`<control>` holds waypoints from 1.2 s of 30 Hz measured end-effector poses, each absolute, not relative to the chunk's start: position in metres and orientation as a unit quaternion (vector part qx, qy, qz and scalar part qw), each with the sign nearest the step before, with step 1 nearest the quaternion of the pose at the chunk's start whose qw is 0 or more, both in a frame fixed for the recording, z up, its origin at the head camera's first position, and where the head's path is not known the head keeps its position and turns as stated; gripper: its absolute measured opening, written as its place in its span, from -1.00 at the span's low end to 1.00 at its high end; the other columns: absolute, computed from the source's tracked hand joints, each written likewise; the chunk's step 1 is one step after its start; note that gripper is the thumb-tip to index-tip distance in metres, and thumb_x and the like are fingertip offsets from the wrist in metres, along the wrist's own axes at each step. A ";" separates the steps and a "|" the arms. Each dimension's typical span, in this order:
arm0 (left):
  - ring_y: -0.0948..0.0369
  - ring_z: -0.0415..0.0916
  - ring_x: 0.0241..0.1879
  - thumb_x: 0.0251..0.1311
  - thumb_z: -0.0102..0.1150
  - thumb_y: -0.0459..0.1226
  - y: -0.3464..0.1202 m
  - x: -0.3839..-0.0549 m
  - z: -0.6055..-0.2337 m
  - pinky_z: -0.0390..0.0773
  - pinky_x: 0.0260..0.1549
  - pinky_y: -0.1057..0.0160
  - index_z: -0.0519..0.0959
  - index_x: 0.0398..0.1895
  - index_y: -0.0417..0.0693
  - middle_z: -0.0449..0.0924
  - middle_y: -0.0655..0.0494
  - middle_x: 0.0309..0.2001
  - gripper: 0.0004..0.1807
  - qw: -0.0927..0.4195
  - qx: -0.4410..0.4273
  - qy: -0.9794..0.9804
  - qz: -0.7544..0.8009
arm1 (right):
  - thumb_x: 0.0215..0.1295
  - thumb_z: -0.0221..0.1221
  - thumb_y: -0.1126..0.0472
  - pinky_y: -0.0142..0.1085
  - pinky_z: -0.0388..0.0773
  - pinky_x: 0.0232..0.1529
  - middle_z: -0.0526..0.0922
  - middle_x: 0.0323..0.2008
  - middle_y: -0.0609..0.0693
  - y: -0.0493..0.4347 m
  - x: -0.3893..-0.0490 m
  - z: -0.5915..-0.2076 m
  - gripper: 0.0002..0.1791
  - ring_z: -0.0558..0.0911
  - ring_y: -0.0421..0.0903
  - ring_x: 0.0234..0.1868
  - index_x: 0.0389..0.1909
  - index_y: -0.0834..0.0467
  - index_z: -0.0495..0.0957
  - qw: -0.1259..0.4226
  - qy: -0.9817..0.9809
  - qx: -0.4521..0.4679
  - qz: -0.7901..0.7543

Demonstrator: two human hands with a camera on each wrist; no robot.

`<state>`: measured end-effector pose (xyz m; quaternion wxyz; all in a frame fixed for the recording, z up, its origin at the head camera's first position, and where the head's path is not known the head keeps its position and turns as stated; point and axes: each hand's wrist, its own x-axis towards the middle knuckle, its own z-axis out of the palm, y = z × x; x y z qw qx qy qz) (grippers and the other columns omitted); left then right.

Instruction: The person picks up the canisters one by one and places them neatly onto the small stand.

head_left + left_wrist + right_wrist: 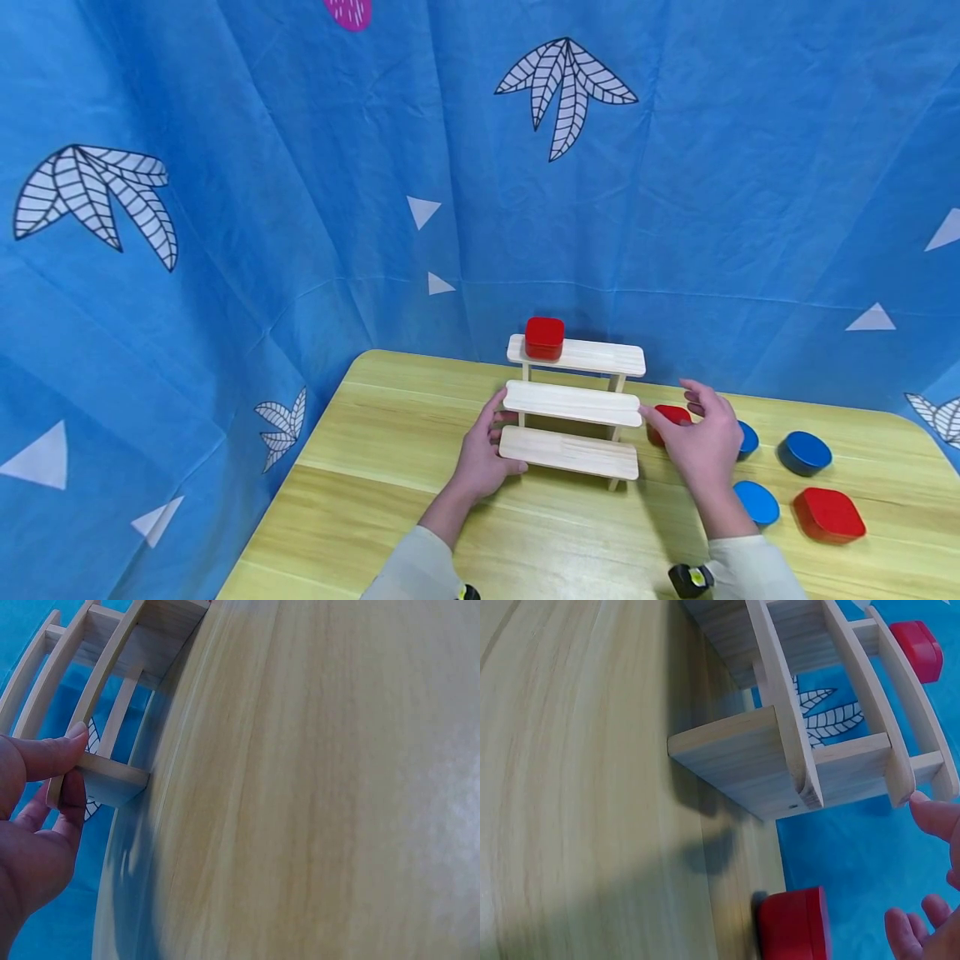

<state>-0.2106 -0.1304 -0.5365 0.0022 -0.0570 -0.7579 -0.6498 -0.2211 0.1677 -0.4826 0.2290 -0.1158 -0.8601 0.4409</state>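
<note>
Wooden shelf (pixel 600 356) seems mid-adjustment: your left hand (pixel 477 464) pinches its bottom board (pixel 570 450), your right hand (pixel 703 437), fingers loosely spread, touches the middle board (pixel 573 402). Next should be an even nudge

Reaches toward the far edge of the desk (pixel 360 525) with both pale-sleeved forearms (pixel 753 568), pinches with thumb and fingers of the left hand (pixel 480 460), and holds the right hand (pixel 703 435) nearer the far right corner with fingers loosely bent.
</note>
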 end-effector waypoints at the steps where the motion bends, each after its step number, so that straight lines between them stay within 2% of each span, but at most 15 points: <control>1: 0.04 0.50 0.01 -0.35 0.43 -0.80 -0.130 -0.211 -0.536 0.66 -0.22 0.16 0.14 0.54 0.44 0.45 -0.01 0.18 0.39 0.003 -0.058 -0.757 -0.651 | -0.04 0.57 0.05 0.10 0.45 -0.01 0.55 0.09 0.23 0.168 -0.221 -0.483 -0.22 0.52 0.22 0.08 0.24 0.19 0.54 0.229 -0.861 -0.117 0.440; 6: 0.02 0.50 0.01 -0.36 0.42 -0.80 -0.130 -0.210 -0.536 0.66 -0.24 0.16 0.15 0.55 0.39 0.45 -0.01 0.17 0.38 0.003 -0.056 -0.756 -0.652 | -0.02 0.56 0.08 0.12 0.43 -0.01 0.54 0.10 0.26 0.172 -0.220 -0.488 -0.24 0.51 0.25 0.08 0.24 0.21 0.53 0.227 -0.865 -0.119 0.432; 10: -0.01 0.49 0.02 -0.35 0.39 -0.82 -0.128 -0.206 -0.529 0.66 -0.22 0.13 0.13 0.57 0.24 0.44 -0.07 0.17 0.35 -0.003 -0.053 -0.753 -0.655 | 0.00 0.55 0.10 0.17 0.41 -0.01 0.53 0.12 0.29 0.175 -0.218 -0.492 -0.23 0.48 0.28 0.10 0.25 0.25 0.51 0.219 -0.869 -0.116 0.428; 13: 0.00 0.49 0.02 -0.35 0.39 -0.82 -0.128 -0.206 -0.528 0.66 -0.22 0.13 0.14 0.57 0.26 0.45 -0.05 0.17 0.36 -0.005 -0.050 -0.753 -0.656 | 0.00 0.55 0.11 0.18 0.38 0.00 0.52 0.14 0.29 0.176 -0.218 -0.494 -0.22 0.46 0.28 0.11 0.26 0.25 0.50 0.212 -0.871 -0.116 0.428; 18: 0.06 0.49 0.00 -0.34 0.43 -0.79 -0.129 -0.209 -0.534 0.65 -0.22 0.18 0.15 0.54 0.47 0.45 0.07 0.16 0.39 -0.006 -0.042 -0.760 -0.648 | -0.01 0.55 0.12 0.17 0.37 0.00 0.51 0.16 0.31 0.180 -0.219 -0.499 -0.21 0.45 0.29 0.11 0.26 0.27 0.50 0.203 -0.875 -0.117 0.423; 29: 0.07 0.49 0.01 -0.34 0.42 -0.80 -0.129 -0.209 -0.534 0.65 -0.23 0.17 0.14 0.52 0.54 0.45 0.08 0.17 0.41 -0.008 -0.039 -0.755 -0.654 | -0.01 0.54 0.13 0.19 0.37 -0.01 0.50 0.14 0.33 0.183 -0.220 -0.505 -0.20 0.44 0.30 0.08 0.27 0.27 0.49 0.189 -0.885 -0.120 0.409; 36: 0.07 0.48 -0.01 -0.34 0.42 -0.79 -0.129 -0.210 -0.535 0.65 -0.23 0.18 0.15 0.53 0.50 0.45 0.08 0.16 0.40 -0.003 -0.044 -0.755 -0.654 | -0.02 0.54 0.13 0.19 0.39 -0.01 0.49 0.15 0.32 0.185 -0.221 -0.506 -0.20 0.44 0.30 0.09 0.27 0.27 0.49 0.180 -0.890 -0.118 0.403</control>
